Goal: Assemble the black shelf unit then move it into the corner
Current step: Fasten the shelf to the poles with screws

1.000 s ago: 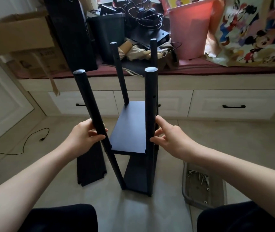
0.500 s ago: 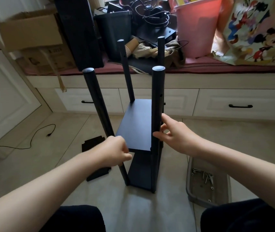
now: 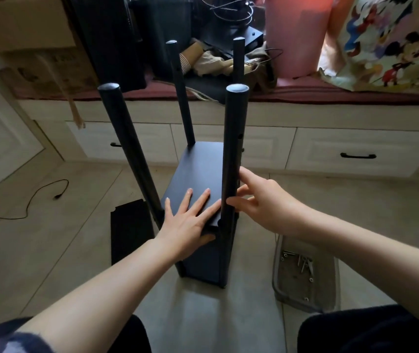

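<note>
The black shelf unit stands on the floor in front of me, with several round black posts rising from it. Its upper shelf board (image 3: 200,169) sits partway up the posts. My left hand (image 3: 186,224) lies flat on the near end of that board, fingers spread, thumb under its front edge. My right hand (image 3: 259,200) pinches the near right post (image 3: 233,154) between thumb and fingers at board height. The near left post (image 3: 126,146) leans outward to the left. A loose black shelf panel (image 3: 129,230) lies flat on the floor left of the unit.
A clear plastic tray (image 3: 282,276) with several screws sits on the floor at right. A white drawer bench (image 3: 356,149) runs along the back, piled with boxes, cables, a pink bin (image 3: 297,34). A black cord (image 3: 37,197) trails at left. My knees are at the bottom.
My left hand let go of the near left post and moved right onto the shelf board, now lying flat. My right hand stays on the near right post.
</note>
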### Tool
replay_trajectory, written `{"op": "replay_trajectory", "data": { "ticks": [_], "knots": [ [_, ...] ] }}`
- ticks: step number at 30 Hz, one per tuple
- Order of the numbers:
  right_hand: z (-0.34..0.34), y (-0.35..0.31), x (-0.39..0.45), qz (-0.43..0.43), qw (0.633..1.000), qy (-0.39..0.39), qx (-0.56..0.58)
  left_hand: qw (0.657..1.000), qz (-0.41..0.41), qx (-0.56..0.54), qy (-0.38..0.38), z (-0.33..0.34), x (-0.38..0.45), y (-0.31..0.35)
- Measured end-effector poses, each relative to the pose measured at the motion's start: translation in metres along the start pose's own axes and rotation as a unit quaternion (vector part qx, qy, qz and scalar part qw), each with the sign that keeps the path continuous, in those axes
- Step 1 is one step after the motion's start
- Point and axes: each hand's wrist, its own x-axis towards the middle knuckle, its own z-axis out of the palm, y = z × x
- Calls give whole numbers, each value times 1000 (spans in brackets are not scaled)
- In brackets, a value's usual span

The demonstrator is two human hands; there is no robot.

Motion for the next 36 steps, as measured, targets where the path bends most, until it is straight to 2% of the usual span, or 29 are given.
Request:
{"op": "replay_trajectory", "data": {
  "ticks": [12,19,25,28,30,32,36],
  "knots": [
    [9,-1,2,-18,999,27,19,999,5,4,42,11,0,-1],
    [11,-2,1,-17,998,36,47,997,-28,-27,72,14,1,8],
    [2,3,-2,27,997,11,71,995,-28,-4,96,19,-1,9],
    [-6,21,-13,55,998,5,33,993,-26,9,116,21,-3,13],
    [-11,42,-22,91,995,-28,-7,992,-25,15,121,20,-3,16],
    [-11,68,-29,139,984,-94,-58,993,-29,20,115,19,-4,20],
    [0,132,-28,235,931,-210,-184,993,-33,24,109,16,-5,24]
  ]
}}
